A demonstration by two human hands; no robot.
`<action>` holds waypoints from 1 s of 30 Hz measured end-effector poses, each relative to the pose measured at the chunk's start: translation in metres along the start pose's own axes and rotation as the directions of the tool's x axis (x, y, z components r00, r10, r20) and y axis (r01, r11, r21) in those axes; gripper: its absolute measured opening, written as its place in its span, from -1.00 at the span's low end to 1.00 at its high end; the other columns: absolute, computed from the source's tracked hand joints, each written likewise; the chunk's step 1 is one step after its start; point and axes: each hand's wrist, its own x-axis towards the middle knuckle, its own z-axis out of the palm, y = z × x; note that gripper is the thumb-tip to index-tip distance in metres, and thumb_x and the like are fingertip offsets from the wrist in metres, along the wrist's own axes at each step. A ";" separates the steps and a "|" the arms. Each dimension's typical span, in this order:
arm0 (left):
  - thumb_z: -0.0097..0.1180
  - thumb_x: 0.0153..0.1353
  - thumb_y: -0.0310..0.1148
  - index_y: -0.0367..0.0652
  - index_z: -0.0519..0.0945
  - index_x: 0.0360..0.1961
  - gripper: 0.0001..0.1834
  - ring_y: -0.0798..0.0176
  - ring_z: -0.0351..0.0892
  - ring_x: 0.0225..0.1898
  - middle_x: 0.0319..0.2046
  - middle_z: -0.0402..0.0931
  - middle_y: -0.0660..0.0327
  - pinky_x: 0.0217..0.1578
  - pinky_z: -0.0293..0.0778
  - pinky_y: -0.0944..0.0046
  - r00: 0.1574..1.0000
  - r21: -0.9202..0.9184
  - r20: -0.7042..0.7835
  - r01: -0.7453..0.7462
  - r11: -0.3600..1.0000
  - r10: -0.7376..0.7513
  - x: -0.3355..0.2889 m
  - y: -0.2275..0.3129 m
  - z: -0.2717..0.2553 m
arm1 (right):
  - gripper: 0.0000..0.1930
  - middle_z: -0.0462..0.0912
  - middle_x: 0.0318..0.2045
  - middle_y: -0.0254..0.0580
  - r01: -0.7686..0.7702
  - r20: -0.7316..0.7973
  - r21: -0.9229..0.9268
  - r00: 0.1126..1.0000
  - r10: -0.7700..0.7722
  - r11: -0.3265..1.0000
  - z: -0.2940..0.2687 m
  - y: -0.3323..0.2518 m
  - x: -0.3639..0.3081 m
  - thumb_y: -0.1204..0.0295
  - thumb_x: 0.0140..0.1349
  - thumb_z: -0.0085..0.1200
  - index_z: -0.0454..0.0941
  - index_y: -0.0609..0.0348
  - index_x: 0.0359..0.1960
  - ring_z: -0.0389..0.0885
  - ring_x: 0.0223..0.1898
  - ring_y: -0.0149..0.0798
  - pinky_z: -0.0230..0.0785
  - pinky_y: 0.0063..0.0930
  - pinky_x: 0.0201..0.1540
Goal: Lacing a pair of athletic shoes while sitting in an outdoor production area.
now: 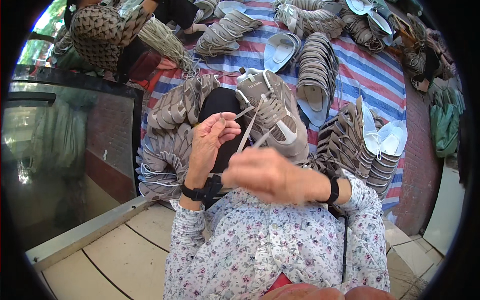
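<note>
A grey-brown and white sneaker upper (272, 112) rests in front of me against my dark-clad leg, its toe pointing toward me. Pale flat shoelaces (248, 131) are threaded through its eyelets. My left hand (212, 140) is closed at the left of the shoe, pinching one lace end between thumb and fingers. Nearer to my body, my right hand (265, 174) is curled and blurred by motion. Lace strands run down from the shoe to that hand, whose fingertips are partly hidden.
Nested stacks of similar shoe uppers (316, 75) surround me on a striped sheet (367, 65). A bundle of pale laces (162, 42) lies at the far left by another person (100, 30). A dark glass-fronted cabinet (70, 145) stands at left, a green bag (444, 120) at right.
</note>
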 end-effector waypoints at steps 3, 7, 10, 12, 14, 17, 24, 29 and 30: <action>-0.02 0.49 -0.25 -0.35 0.48 0.08 -0.64 0.33 0.69 -0.23 -0.24 0.67 0.08 -0.18 0.60 0.44 1.000 0.020 0.020 -0.024 1.000 0.024 0.014 -0.004 0.013 | -0.80 0.42 -0.43 -0.09 0.050 0.012 0.200 0.998 -0.054 0.979 0.009 -0.023 0.011 0.58 0.05 0.14 0.41 0.24 -0.30 0.50 -0.38 0.00 0.37 -0.18 -0.34; -0.01 0.48 -0.25 -0.36 0.46 0.04 -0.66 0.29 0.72 -0.31 -0.27 0.67 0.02 -0.27 0.62 0.42 1.000 0.136 0.023 -0.024 0.990 0.021 0.033 -0.011 0.015 | -0.82 0.37 -0.45 -0.08 0.118 0.022 0.377 0.990 -0.136 0.919 0.021 -0.040 0.018 0.58 0.06 0.13 0.36 0.29 -0.38 0.45 -0.40 0.01 0.32 -0.14 -0.35; -0.02 0.47 -0.28 -0.39 0.45 -0.01 -0.68 0.27 0.72 -0.44 -0.33 0.67 -0.02 -0.41 0.62 0.42 1.000 0.287 0.008 -0.028 0.958 0.026 0.042 -0.010 0.024 | -0.82 0.35 -0.48 -0.06 0.112 0.038 0.371 0.990 -0.135 0.922 0.026 -0.038 0.019 0.58 0.06 0.13 0.33 0.30 -0.43 0.45 -0.41 0.02 0.31 -0.13 -0.36; 0.04 0.40 -0.37 -0.40 0.53 -0.09 -0.75 0.32 0.67 -0.55 -0.40 0.67 0.07 -0.52 0.56 0.43 0.997 0.411 0.000 -0.073 0.909 0.080 0.044 -0.006 0.028 | -0.82 0.36 -0.48 -0.05 0.097 0.068 0.371 0.989 -0.131 0.924 0.028 -0.039 0.019 0.58 0.05 0.13 0.33 0.31 -0.43 0.45 -0.41 0.02 0.32 -0.13 -0.36; 0.08 0.36 -0.40 -0.39 0.57 -0.16 -0.78 0.35 0.64 -0.58 -0.42 0.66 0.11 -0.56 0.53 0.44 0.989 0.470 0.008 -0.134 0.873 0.148 0.051 -0.007 0.031 | -0.80 0.35 -0.50 -0.04 0.110 0.039 0.447 0.989 -0.142 0.888 0.035 -0.043 0.017 0.60 0.00 0.13 0.31 0.32 -0.46 0.44 -0.43 0.04 0.32 -0.11 -0.36; 0.19 0.25 -0.46 -0.38 0.66 -0.36 -0.85 0.44 0.58 -0.64 -0.50 0.63 0.24 -0.62 0.46 0.45 0.965 0.572 -0.033 -0.195 0.797 0.260 0.052 -0.007 0.039 | -0.78 0.35 -0.52 -0.05 0.144 0.055 0.511 0.978 -0.200 0.847 0.045 -0.051 0.012 0.63 -0.06 0.14 0.29 0.31 -0.51 0.44 -0.45 0.04 0.32 -0.10 -0.37; 0.19 0.26 -0.43 -0.37 0.68 -0.35 -0.83 0.47 0.56 -0.61 -0.58 0.61 0.24 -0.60 0.46 0.46 0.953 0.769 0.069 -0.239 0.593 0.295 0.056 -0.008 0.041 | -0.79 0.37 -0.58 -0.04 0.127 0.101 0.542 0.972 -0.214 0.831 0.058 -0.060 0.001 0.68 -0.16 0.15 0.30 0.36 -0.57 0.43 -0.52 0.02 0.30 -0.13 -0.46; 0.20 0.17 -0.40 -0.37 0.67 -0.41 -0.81 0.21 0.65 -0.59 -0.59 0.62 0.04 -0.51 0.51 0.27 0.860 0.901 0.226 -0.363 0.237 0.457 0.062 -0.007 0.044 | -0.71 0.33 -0.47 -0.08 0.122 0.206 0.504 0.944 -0.256 0.855 0.061 -0.055 -0.005 0.59 -0.20 0.15 0.27 0.30 -0.46 0.43 -0.39 0.01 0.32 -0.14 -0.34; 0.20 0.17 -0.40 -0.37 0.67 -0.41 -0.81 0.21 0.65 -0.59 -0.59 0.62 0.04 -0.51 0.51 0.27 0.861 0.902 0.228 -0.362 0.234 0.454 0.064 -0.006 0.045 | -0.71 0.32 -0.48 -0.08 0.127 0.190 0.503 0.949 -0.253 0.855 0.061 -0.055 -0.005 0.59 -0.19 0.15 0.25 0.30 -0.47 0.43 -0.40 0.01 0.31 -0.14 -0.35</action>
